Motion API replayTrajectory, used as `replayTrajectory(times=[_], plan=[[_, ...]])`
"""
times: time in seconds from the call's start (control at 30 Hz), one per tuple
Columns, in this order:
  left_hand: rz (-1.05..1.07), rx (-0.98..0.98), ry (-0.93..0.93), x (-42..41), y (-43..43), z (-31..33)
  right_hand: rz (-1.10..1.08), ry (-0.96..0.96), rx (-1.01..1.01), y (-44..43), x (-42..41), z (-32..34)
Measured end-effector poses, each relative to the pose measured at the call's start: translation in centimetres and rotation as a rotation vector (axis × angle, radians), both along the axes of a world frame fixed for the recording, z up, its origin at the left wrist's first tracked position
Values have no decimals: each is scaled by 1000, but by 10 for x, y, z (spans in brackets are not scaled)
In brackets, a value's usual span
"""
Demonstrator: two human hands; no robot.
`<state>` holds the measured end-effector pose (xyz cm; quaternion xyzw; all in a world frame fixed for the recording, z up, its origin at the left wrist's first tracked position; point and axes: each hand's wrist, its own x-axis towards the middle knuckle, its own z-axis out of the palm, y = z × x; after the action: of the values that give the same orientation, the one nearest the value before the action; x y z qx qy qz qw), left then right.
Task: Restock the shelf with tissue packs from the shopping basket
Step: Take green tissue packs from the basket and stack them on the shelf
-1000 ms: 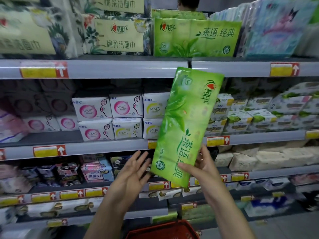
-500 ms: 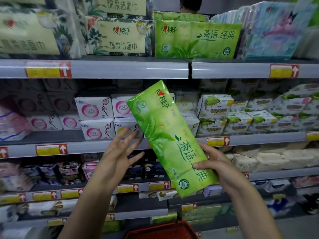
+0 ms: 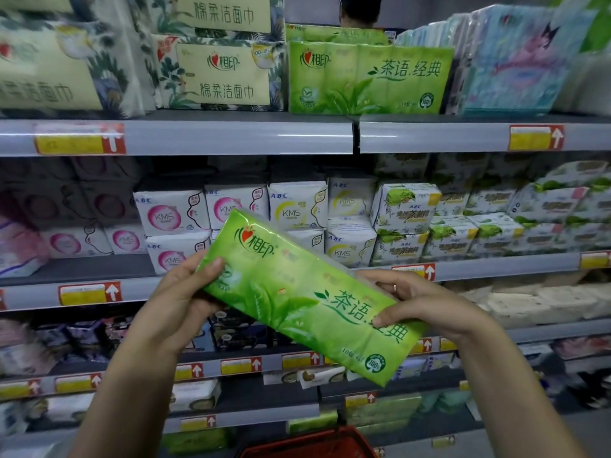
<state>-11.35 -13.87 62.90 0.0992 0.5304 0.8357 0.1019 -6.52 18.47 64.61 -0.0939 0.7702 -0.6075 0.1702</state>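
I hold a long green tissue pack in front of the shelves, tilted with its logo end up to the left. My left hand grips its upper left end, thumb on the front. My right hand grips the lower right part, thumb pressed on the printed text. On the top shelf stand matching green tissue packs, directly above the held one. The red shopping basket shows only its rim at the bottom edge; what it holds is hidden.
Floral cream packs stand left of the green ones, and blue packs to the right. White ABC pad packs fill the middle shelf behind my hands. A person's head shows beyond the top shelf.
The pack has swung from nearly upright to a flatter tilt and come lower. My left hand, open and apart from it before, now grips its left end.
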Motion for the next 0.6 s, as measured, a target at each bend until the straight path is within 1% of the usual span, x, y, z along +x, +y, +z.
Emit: replayTrajectory(times=[0.1,0.17,0.23,0.27,0.37,0.43,0.5,0.6], plan=[[29,26,16,0,0,3,-13,27,61,0,-1,5],[47,62,15,1,0,4,-42,92,157,3,2,9],[69,87,20,2,-1,4,-104,163,248,8,6,11],[78,106,20,2,-1,4,-151,188,245,11,8,12],[111,214,-32,3,0,6,-276,219,127,16,14,10],[149,329,-95,3,1,9,-304,208,33,13,18,7],[187,423,-126,3,3,12,-324,225,-13,8,19,4],[237,488,-124,4,8,19,-367,263,-113,-3,20,8]])
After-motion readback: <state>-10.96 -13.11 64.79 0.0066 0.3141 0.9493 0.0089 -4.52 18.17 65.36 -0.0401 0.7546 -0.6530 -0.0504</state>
